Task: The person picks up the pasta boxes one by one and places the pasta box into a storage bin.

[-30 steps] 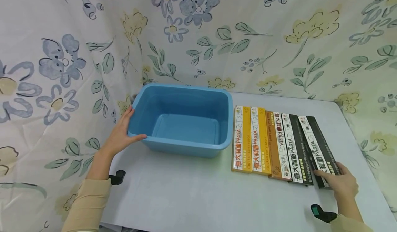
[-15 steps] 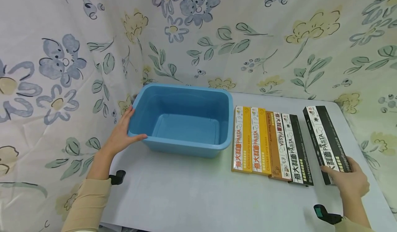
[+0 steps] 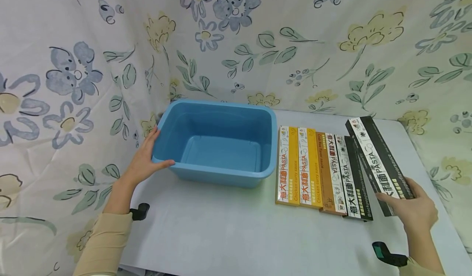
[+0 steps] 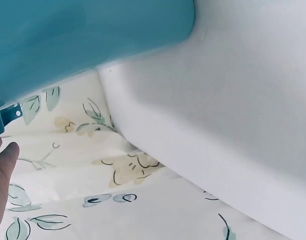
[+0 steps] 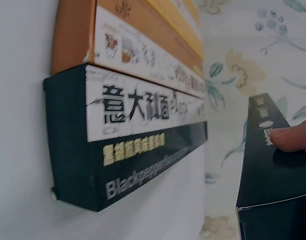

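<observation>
My right hand grips the near end of a black-and-white pasta box, its thumb on the side in the right wrist view. The box is lifted, its far end angled left over the row. At the table's left, my left hand rests on the corner of a blue plastic bin, fingers along the left rim and thumb stretched across the front rim. Nothing lies inside the bin. The left wrist view shows the bin's outer wall and part of the hand.
Beside the bin, pasta boxes lie in a row: two yellow ones, a brown one and another black one. They lie on a white table. A floral curtain hangs behind and at the sides.
The right hand has lifted the black pasta box away from the row, first to the right, then its far end swung back left and up. The left hand has stayed put on the bin.
</observation>
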The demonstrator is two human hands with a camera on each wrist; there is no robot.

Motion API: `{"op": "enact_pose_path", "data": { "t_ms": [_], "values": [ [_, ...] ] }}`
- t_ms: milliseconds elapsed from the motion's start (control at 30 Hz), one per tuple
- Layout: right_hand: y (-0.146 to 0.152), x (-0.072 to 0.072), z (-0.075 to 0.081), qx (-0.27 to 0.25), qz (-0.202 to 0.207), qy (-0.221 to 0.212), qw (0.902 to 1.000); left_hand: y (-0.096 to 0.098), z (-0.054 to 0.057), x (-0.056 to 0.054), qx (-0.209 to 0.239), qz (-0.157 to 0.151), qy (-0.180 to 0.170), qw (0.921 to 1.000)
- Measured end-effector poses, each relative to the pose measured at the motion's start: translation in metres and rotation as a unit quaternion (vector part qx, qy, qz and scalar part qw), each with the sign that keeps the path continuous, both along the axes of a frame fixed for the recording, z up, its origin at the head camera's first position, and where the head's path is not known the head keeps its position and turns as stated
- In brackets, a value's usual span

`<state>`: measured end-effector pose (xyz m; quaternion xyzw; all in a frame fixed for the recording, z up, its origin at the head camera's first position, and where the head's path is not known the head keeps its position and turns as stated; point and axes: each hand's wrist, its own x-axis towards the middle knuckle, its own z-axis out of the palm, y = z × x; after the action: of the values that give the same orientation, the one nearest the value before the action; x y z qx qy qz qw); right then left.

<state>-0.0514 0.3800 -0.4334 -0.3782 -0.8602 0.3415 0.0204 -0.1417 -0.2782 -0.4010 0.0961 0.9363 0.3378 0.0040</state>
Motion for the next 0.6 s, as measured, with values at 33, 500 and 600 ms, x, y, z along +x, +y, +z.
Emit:
{"op": "enact_pose_path", "data": {
  "t_ms": [33, 500, 600],
  "values": [
    [-0.002, 0.0, 0.002, 0.004, 0.005, 0.001, 1.0, 0.0, 0.0, 0.0, 0.001, 0.001, 0.0, 1.0],
    [-0.034, -0.002, 0.025, 0.025, 0.083, 0.027, 0.9959, -0.001, -0.001, 0.001, 0.004, 0.0, -0.003, 1.0],
    [-0.041, -0.003, 0.028, 0.028, 0.106, 0.03, 0.9936, -0.001, 0.0, 0.0, 0.006, -0.002, -0.002, 1.0]
  ]
}}
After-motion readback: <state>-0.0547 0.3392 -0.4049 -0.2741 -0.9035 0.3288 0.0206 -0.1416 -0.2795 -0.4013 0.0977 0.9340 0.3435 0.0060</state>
